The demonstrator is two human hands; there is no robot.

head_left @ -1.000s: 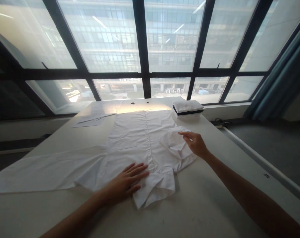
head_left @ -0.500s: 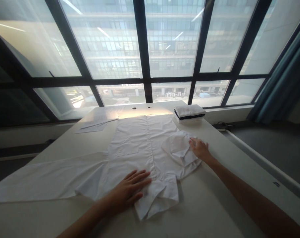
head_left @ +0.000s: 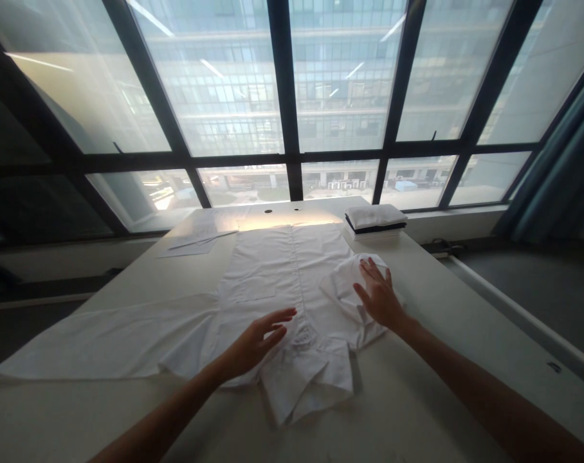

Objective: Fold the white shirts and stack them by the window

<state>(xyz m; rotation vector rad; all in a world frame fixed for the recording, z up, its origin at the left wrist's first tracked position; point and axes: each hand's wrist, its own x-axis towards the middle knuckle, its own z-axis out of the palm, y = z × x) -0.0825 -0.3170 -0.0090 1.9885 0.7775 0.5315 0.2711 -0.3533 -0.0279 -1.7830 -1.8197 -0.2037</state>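
A white long-sleeved shirt (head_left: 258, 263) lies front up on the white table (head_left: 431, 386), its collar end toward me. One sleeve (head_left: 113, 337) stretches out flat to the left; the other sleeve (head_left: 343, 283) is folded in over the right side of the body. My left hand (head_left: 256, 341) is just above the shirt's middle near the button strip, fingers extended and thumb apart, holding nothing. On the folded sleeve rests my right hand (head_left: 379, 296), palm down with its fingers spread. Whether that palm presses on the cloth cannot be made out.
Folded white and dark cloths (head_left: 375, 222) are stacked at the table's far right. Sheets of paper (head_left: 200, 236) lie at the far left. Large dark-framed windows (head_left: 292, 154) stand behind the table, and a blue curtain (head_left: 552, 173) hangs at the right.
My left hand has lifted off the shirt and moved slightly up and away from me. My right hand has shifted inward over the folded sleeve and spread its fingers. The view has turned slightly left.
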